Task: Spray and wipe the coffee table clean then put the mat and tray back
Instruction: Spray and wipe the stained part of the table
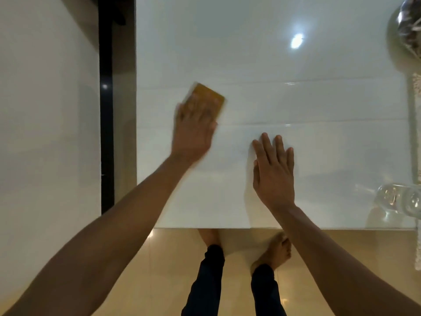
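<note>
Desk (284, 65), glossy white top, fills the upper middle of the head view, near edge running just above the person's bare feet on the tan floor (173, 258). Yellow-orange sponge (210, 96) lies flat on the desk left of centre, under the left hand (193, 126); hand is motion-blurred, so mid-wipe is my read. Left fingers (196, 106) lie over the sponge's near half pressing it down; blur hides whether they curl round its edges, cannot tell. Right hand (273, 172) is flat on the desk near the front edge, well apart from the sponge, fingers (266, 144) straight and slightly spread, holding nothing, likely bracing. Clear glass item (396, 201) sits at the right edge near the front corner; a second glassy object (407, 26) sits at the top right corner, with a pale textured strip (417, 85) below it, possibly the mat, too cropped to say. No tray or spray bottle visible. Stage judgement: wiping underway, mat and tray return not started. Risks: wipe strokes extending right could clip the glass near the corner and knock it off the edge; a wet glossy top could let the bracing palm slide; right side next to the glass may get skipped; faint streak lines across the middle suggest residue if passes don't overlap.
</note>
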